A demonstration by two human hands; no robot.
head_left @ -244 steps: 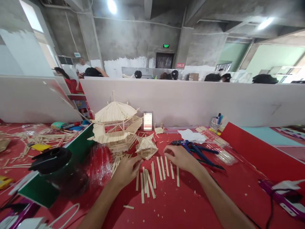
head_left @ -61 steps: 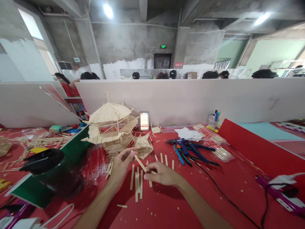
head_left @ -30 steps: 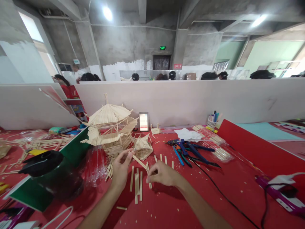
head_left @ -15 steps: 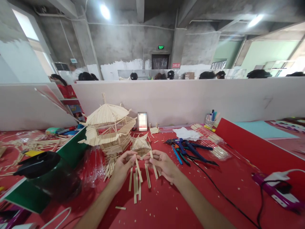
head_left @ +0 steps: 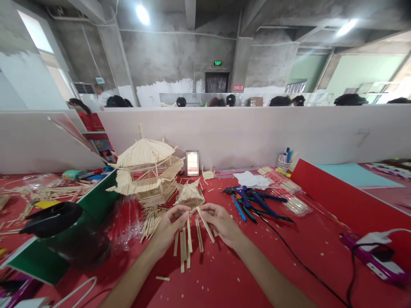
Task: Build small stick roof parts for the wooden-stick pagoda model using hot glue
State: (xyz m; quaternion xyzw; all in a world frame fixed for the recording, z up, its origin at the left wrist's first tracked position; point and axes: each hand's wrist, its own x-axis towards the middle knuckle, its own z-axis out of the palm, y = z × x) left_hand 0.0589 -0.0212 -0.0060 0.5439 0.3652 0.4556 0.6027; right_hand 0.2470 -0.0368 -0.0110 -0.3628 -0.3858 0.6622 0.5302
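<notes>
My left hand (head_left: 173,222) pinches the top end of a thin flat wooden stick (head_left: 189,235), which hangs down toward me. Between the fingers of my right hand (head_left: 220,220) is a second wooden stick (head_left: 205,225), slanting down to the right. The two upper ends are close together. Below them, several loose wooden sticks (head_left: 183,252) lie side by side on the red table. Just beyond my fingertips stands a small stick-built pavilion roof (head_left: 190,193). To its left rises a larger pavilion model (head_left: 146,171) of the same sticks, with tiered roofs.
Pliers and a blue glue gun (head_left: 245,194) lie to the right, their black cord (head_left: 298,256) running toward me. A dark lidded jug (head_left: 69,235) stands at left beside a green board (head_left: 99,201). A purple power strip (head_left: 372,259) is at far right.
Both sticks have changed angle: the left one hangs more upright, and the right one slants more, its top moved left. My hands are slightly closer together.
</notes>
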